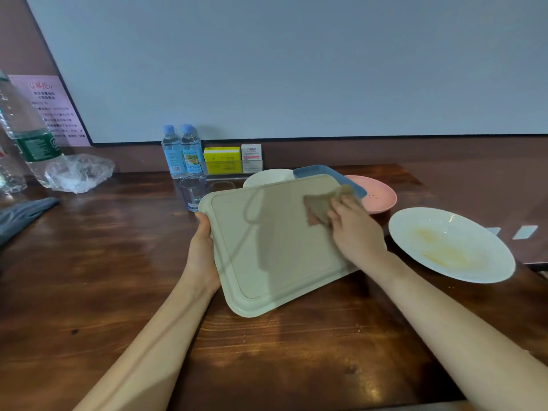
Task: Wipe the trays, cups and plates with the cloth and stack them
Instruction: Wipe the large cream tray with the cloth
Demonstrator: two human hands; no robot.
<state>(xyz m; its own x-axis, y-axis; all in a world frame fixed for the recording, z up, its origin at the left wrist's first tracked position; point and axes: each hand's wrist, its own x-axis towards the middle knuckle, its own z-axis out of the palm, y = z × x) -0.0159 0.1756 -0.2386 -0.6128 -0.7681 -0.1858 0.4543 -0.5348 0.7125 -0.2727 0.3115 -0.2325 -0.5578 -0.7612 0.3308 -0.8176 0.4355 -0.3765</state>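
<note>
A beige tray is held tilted above the wooden table, its near corner low. My left hand grips its left edge, thumb on top. My right hand presses a brown cloth flat on the tray's upper right part. Behind the tray lie a blue tray, a pink plate and a white plate, all partly hidden. A white plate with yellow smears sits at the right. A clear glass cup stands beyond the tray's left corner.
Two small water bottles and boxes in a clear holder line the wall. A large bottle and crumpled plastic stand far left, with a grey cloth by the left edge. The table's edge runs at the right.
</note>
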